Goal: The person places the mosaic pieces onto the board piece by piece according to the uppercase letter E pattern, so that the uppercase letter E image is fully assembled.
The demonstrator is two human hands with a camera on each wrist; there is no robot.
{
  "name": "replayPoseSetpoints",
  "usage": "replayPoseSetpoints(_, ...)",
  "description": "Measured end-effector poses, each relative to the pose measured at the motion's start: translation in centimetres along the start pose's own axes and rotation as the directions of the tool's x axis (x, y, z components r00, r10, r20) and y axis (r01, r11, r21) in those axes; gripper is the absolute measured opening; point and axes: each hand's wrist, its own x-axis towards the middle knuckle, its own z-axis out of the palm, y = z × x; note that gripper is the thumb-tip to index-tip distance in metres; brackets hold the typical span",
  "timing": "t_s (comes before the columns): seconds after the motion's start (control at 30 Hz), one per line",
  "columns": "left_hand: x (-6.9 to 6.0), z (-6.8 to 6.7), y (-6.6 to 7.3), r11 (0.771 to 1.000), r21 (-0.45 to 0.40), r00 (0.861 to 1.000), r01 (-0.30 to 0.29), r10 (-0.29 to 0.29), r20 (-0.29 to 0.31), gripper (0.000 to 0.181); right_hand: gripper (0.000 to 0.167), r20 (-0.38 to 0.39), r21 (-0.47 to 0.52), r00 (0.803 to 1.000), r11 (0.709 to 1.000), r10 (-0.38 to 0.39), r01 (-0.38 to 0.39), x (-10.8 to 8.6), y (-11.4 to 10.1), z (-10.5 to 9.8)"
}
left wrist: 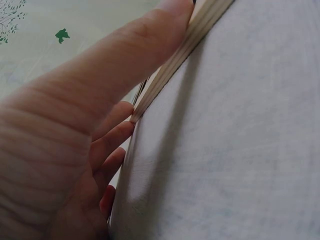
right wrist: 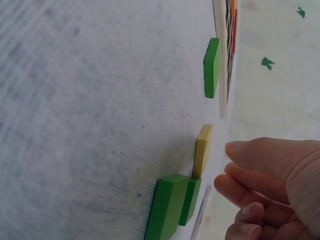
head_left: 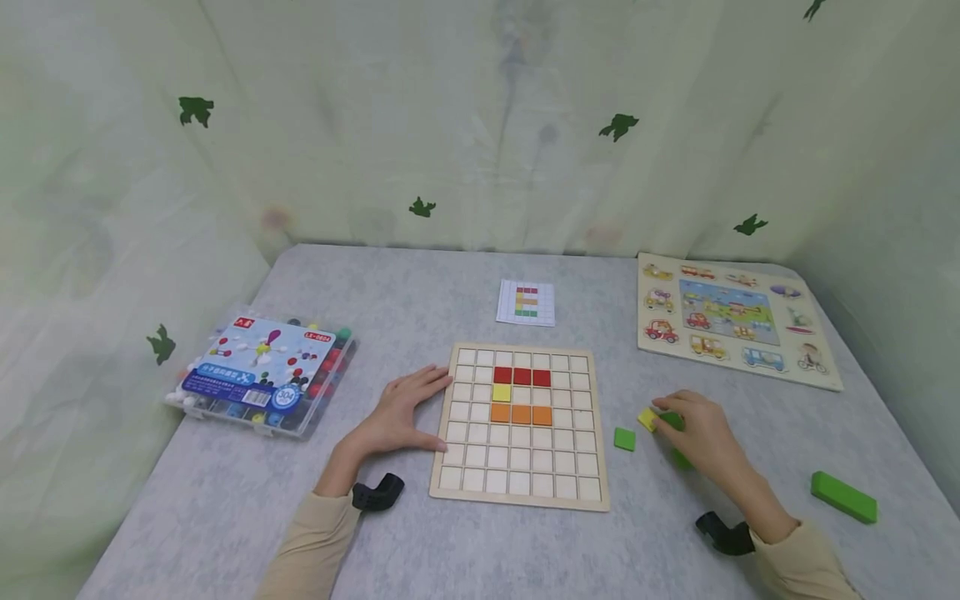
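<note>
A wooden grid board (head_left: 517, 504) lies in the middle, with rows of red tiles (head_left: 522, 377) and orange tiles (head_left: 521, 414) and one yellow tile (head_left: 501, 392) between them. My left hand (head_left: 401, 410) rests against its left edge, thumb and fingers spread; the thumb (left wrist: 145, 45) touches the rim in the left wrist view. To the right, my right hand (head_left: 697, 429) hovers over a loose yellow tile (right wrist: 202, 152), thumb and fingertips slightly apart from it. Green pieces (right wrist: 170, 207) lie beside that tile, partly hidden by the hand in the head view. Another green tile (head_left: 625, 439) lies nearer the board.
Behind the board lies a small pattern card (head_left: 527, 302) with coloured squares. A vehicle picture puzzle (head_left: 735, 321) is at the back right, and a plastic case of coloured balls (head_left: 258, 375) at the left. One long green block (head_left: 843, 497) lies at the far right.
</note>
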Motion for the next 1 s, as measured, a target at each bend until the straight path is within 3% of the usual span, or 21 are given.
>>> replayPoseSetpoints(0.3, 0.0, 0.1, 0.0, 1.0, 0.008, 1.0, 0.004, -0.004, -0.003, 0.099, 0.028, 0.02, -0.015, 0.999, 0.999, 0.028, -0.028, 0.1, 0.1, 0.8)
replayPoseSetpoints(0.67, -0.2, 0.1, 0.2, 1.0, 0.006, 1.0, 0.013, -0.013, 0.008, 0.099, 0.028, 0.008, -0.007, 1.0, 1.0, -0.002, 0.002, 1.0, -1.2, 1.5)
replayPoseSetpoints(0.83, -0.3, 0.1, 0.2, 1.0, 0.005, 1.0, 0.021, -0.021, 0.01, 0.098, 0.027, -0.003, 0.019, 0.999, 0.998, -0.052, 0.052, 1.7, -2.8, 1.9)
replayPoseSetpoints(1.0, -0.2, 0.1, 0.1, 1.0, 0.0, 1.0, 0.018, -0.018, 0.008, 0.099, 0.027, -0.003, 0.035, 0.988, 0.988, -0.152, 0.152, 2.2, -4.8, 2.7)
